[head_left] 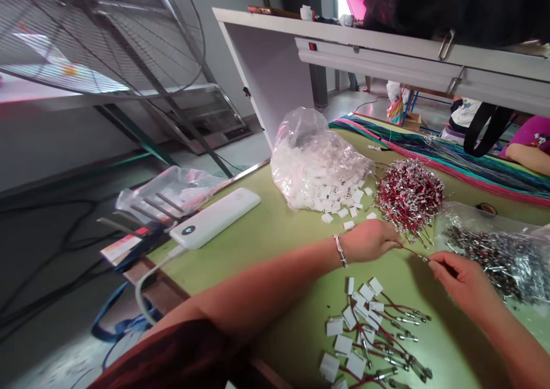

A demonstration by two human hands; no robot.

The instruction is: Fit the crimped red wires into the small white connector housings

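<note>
Between my two hands stretches a short red wire (413,252) with a metal end. My left hand (373,241), a bracelet on its wrist, pinches one end of it. The fingers of my right hand (458,271) are closed on the other, metal end. Just behind them lies a heap of red wires with metal terminals (410,197). Nearer to me, several red wires with white connectors (356,365) and metal ends are spread on the green tabletop (283,303). A clear bag of small white connectors (315,165) spills onto the table beyond my left hand.
On the right is a plastic bag of dark metal parts (511,257). Long coloured wires (455,154) lie along the back. A white power bank (217,217) with a cable sits by the left edge. A large fan (98,39) stands left; another person's arm (530,158) shows far right.
</note>
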